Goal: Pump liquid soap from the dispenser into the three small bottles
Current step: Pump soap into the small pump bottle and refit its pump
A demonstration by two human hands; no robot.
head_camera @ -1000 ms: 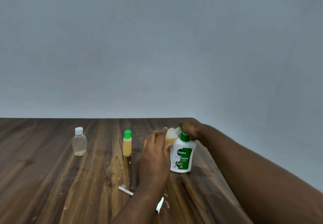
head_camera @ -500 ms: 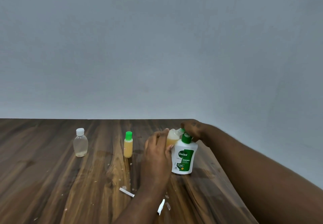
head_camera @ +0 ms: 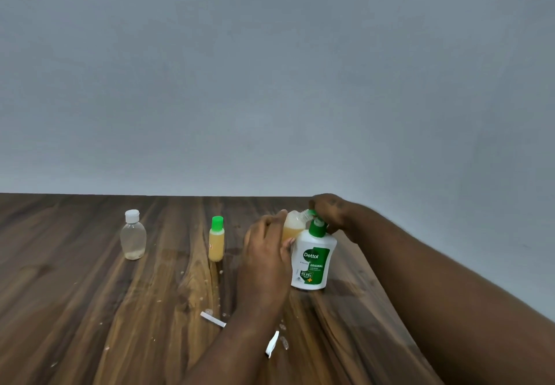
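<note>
Left hand [head_camera: 264, 252] grips the small bottle [head_camera: 292, 225], neck tilted right to the spout of the dispenser [head_camera: 312, 261] — upright on the tabletop [head_camera: 90, 309]. My right hand [head_camera: 330, 212] curls over the pump head [head_camera: 316, 226]; I judge the press runs straight down.

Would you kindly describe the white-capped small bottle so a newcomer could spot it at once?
On the wooden table, look far left of the Dettol dispenser. The white-capped bottle stands upright there, leftmost; unlike the green-capped bottle of yellow soap nearby, it is clear and nearly empty.
</note>
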